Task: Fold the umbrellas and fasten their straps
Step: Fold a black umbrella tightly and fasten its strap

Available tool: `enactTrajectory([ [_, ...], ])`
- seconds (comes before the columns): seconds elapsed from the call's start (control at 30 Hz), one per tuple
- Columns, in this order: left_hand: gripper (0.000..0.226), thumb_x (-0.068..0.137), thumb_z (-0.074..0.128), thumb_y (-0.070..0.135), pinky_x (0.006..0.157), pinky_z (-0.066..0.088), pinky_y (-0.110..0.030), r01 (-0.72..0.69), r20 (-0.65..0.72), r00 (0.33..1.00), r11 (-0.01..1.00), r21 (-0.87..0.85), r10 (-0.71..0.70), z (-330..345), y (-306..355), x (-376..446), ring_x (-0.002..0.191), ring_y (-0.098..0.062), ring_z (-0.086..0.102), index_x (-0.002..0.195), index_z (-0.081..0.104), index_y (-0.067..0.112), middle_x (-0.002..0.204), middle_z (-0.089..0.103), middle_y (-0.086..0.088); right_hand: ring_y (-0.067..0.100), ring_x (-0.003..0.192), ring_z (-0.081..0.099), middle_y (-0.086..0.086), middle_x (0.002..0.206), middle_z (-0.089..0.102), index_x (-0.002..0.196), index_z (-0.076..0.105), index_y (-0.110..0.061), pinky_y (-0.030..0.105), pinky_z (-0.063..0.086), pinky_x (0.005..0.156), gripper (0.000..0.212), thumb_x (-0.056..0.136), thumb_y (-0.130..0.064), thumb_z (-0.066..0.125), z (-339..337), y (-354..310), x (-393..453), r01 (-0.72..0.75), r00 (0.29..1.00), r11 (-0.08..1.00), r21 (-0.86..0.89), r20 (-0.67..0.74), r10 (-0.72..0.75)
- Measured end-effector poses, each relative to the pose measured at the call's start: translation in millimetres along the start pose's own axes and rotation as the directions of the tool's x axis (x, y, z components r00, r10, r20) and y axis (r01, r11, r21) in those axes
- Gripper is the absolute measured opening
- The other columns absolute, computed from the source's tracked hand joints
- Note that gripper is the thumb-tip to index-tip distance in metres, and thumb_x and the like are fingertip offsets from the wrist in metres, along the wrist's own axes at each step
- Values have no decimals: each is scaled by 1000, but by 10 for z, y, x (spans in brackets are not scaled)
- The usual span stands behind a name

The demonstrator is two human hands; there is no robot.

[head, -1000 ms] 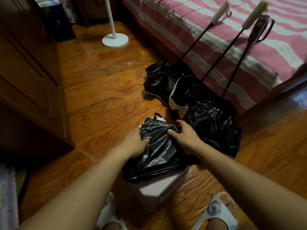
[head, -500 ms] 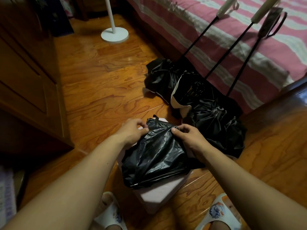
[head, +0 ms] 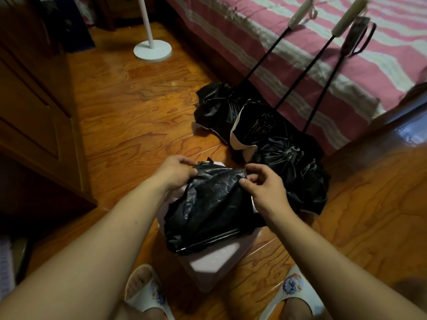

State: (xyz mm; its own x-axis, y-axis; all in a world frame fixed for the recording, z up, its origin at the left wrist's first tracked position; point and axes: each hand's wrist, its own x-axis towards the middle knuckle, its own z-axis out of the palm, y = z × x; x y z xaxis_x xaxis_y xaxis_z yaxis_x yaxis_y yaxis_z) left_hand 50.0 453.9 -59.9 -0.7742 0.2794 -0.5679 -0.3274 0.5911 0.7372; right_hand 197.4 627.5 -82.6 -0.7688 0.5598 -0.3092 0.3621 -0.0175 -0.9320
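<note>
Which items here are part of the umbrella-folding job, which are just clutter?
Job:
- black umbrella, canopy edge pinched by left hand and right hand
- three unfolded umbrellas leaning on the bed
- pink box under the umbrella

Lying about:
- white lamp stand
- striped bed
- wooden cabinet
- slippers

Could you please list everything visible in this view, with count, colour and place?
Umbrella being folded: one, black canopy, on a pale box between the hands.
Pale box: one, whitish pink, on the floor near the feet.
Waiting umbrellas: three, black canopies on the floor, shafts leaning on the bed.
Bed: one, pink and white stripes, upper right.
Stand base: one, white, round, floor at top.
Cabinet: one, brown wood, left.
Floor: wood, orange-brown.
Slippers: two, white, bottom edge.
Left hand: pinches the canopy's top edge.
Right hand: pinches the same edge.
</note>
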Motion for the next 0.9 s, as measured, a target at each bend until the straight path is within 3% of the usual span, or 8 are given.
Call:
enactTrajectory([
  [0.1,26,94,64,1,67,49,-26,-43,21,999,968,-247,50,-89,125,-207,85,-19,67,115,67,16,105,73,-11,2,74,68,-1,80,64,128,64,-19,16,55,72,41,92,-1,70,-102,-51,-142,34,999,997,74,-26,-32],
  [0.2,28,93,65,-2,87,57,-33,-38,124,988,915,-401,95,-186,189,-483,90,-23,69,116,68,14,99,75,-12,5,80,71,-6,75,66,137,59,-20,27,55,89,46,95,-5,67,-215,-87,-270,38,997,995,89,70,-44],
  [0.3,27,91,67,-3,96,54,-40,-40,156,981,901,-432,118,-248,151,-653,83,-22,70,114,68,11,89,75,-9,4,86,71,-6,83,73,144,49,-25,26,51,82,52,97,-17,68,-248,-172,-362,-23,978,989,143,209,-7],
  [0.5,26,90,68,-4,89,54,-37,-58,133,982,879,-474,137,-281,118,-836,78,-18,70,111,69,12,89,74,-6,16,95,74,1,85,72,135,62,-23,38,53,102,39,97,-14,67,-182,-252,-410,100,991,992,73,86,-106],
  [0.63,24,89,69,-3,88,57,-36,-127,81,978,863,-489,190,-246,125,-890,84,-19,71,108,71,11,91,70,-6,13,107,70,-2,116,73,134,63,-30,33,57,94,32,103,-26,59,-215,-237,-392,108,990,993,40,84,-111],
  [0.7,23,89,69,-3,87,58,-36,-135,62,980,855,-501,191,-232,131,-894,85,-20,71,106,71,11,89,71,-6,8,104,70,-6,113,73,139,57,-32,29,56,91,42,98,-33,66,-244,-283,-401,80,986,997,7,145,-80],
  [0.8,20,91,66,-4,83,58,-37,-97,59,986,834,-543,153,-211,149,-903,81,-19,71,101,71,12,81,73,-4,13,100,71,-7,98,66,142,55,-33,30,57,92,62,88,-13,78,-277,-289,-410,95,971,995,-24,220,-88],
  [0.9,20,91,65,-4,79,58,-35,-63,78,988,813,-579,132,-197,172,-926,82,-19,70,101,70,12,80,74,-4,11,86,67,-3,94,61,141,58,-25,24,56,85,64,86,4,75,-276,-272,-429,99,982,992,84,151,-111],
])
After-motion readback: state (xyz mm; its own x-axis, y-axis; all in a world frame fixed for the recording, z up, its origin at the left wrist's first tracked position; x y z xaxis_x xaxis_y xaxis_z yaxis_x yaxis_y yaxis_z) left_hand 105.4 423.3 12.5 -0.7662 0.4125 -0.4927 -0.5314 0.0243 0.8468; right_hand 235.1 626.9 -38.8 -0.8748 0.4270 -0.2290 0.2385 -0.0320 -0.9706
